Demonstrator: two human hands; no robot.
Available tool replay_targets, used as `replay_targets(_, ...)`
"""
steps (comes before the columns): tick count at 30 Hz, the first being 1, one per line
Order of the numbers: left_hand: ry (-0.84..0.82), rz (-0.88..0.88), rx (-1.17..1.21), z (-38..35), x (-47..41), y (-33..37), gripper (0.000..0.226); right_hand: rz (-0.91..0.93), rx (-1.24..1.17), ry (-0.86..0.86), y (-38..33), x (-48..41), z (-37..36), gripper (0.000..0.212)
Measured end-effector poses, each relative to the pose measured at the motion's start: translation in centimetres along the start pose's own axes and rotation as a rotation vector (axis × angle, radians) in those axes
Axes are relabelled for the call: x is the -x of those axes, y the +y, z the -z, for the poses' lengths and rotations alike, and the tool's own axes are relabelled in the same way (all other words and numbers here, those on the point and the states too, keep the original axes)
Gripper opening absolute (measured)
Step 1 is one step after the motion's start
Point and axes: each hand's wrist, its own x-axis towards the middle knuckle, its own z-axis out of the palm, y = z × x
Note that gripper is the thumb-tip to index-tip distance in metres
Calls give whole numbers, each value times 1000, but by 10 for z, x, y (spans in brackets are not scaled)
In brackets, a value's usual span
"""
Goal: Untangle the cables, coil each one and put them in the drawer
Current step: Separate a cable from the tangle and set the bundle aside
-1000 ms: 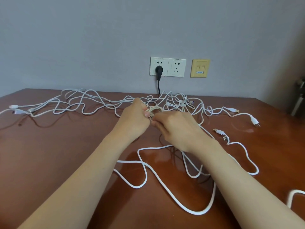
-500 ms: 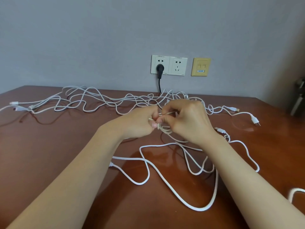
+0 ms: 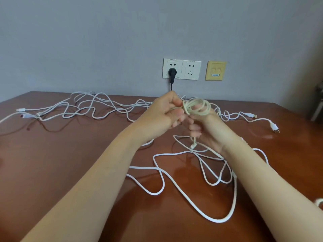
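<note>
A small coil of cream cable (image 3: 197,107) is held up above the brown table (image 3: 52,163), between both hands. My left hand (image 3: 162,116) pinches the coil's left side. My right hand (image 3: 204,130) grips the coil from below with curled fingers, and the cable's plug end (image 3: 193,145) dangles beneath it. Thin white cables (image 3: 97,109) lie tangled across the back of the table. A thicker white cable (image 3: 183,191) loops over the table in front of me, under my forearms. No drawer is in view.
Two wall sockets (image 3: 181,69) sit above the table's back edge, with a black plug (image 3: 172,73) in the left one. A yellow wall plate (image 3: 216,70) is beside them. White plugs (image 3: 273,126) lie at the right. Another white cable end (image 3: 319,201) shows at the right edge.
Both hands have lifted the cream coil higher off the table. My right hand has turned palm up under it, and the coil now stands above the fingers.
</note>
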Motion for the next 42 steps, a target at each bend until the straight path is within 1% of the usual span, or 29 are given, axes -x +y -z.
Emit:
replay_targets(4, 267, 36, -85, 5, -7, -5, 29, 81, 385, 55, 9, 0, -12, 32)
replay_targets(6, 366, 46, -157, 8, -10, -10, 25, 166, 673, 112, 7, 1, -19, 35)
replay_targets(8, 410, 43, -333, 7, -10, -11, 11, 287, 1028, 150, 5, 2, -22, 33)
replay_targets(9, 431, 50, -410, 7, -9, -13, 7, 331, 1173, 140, 5, 4, -23, 32)
replay_targets(10, 442, 65, -461, 6, -9, -14, 12, 366, 1289, 114, 4, 7, -25, 30)
replay_targets(12, 429, 100, -522, 7, -7, -17, 13, 402, 1479, 51, 1, 13, -29, 28)
replay_targets(14, 407, 116, -581, 7, -6, -20, 14, 430, 1553, -10, -1, 15, -30, 24)
replay_targets(16, 376, 116, -614, 7, -6, -20, 16, 482, 1557, -30, -6, 17, -28, 24)
replay_targets(18, 306, 106, -644, 5, -6, -21, 17, 558, 1517, 28, -9, 16, -22, 25)
replay_targets(20, 183, 99, -666, 4, -6, -23, 15, 606, 1439, 113, -9, 13, -15, 22)
replay_targets(21, 112, 100, -678, 5, -6, -25, 12, 589, 1393, 141, -9, 11, -12, 19)
replay_targets(23, -7, 110, -686, 6, -6, -28, 23, 524, 1233, 152, -8, 7, -8, 10)
replay_targets(24, -41, 115, -658, 7, -6, -30, 27, 498, 1125, 156, -8, 5, -5, 8)
replay_targets(26, -58, 113, -523, 6, -6, -31, 29, 424, 899, 202, -12, 4, 0, 18)
replay_targets(28, -82, 109, -408, 5, -7, -32, 28, 329, 714, 221, -17, 3, 6, 22)
replay_targets(31, -184, 76, -337, 0, -5, -30, 15, 217, 604, 173, -20, 3, 13, 19)
replay_targets(32, -193, 67, -300, -2, -4, -29, 15, 182, 566, 160, -19, 3, 16, 18)
replay_targets(35, -168, 38, -147, -6, -4, -21, 29, 123, 439, 183, -12, 2, 25, 15)
replay_targets(38, -110, 4, -99, -7, -3, -18, 32, 132, 480, 183, -4, 1, 24, 21)
replay_targets(40, 8, -8, -62, -3, -4, -19, 32, 143, 512, 191, -1, 0, 17, 23)
replay_targets(42, 162, -9, -29, 3, -6, -20, 32, 143, 482, 213, -1, 0, 10, 18)
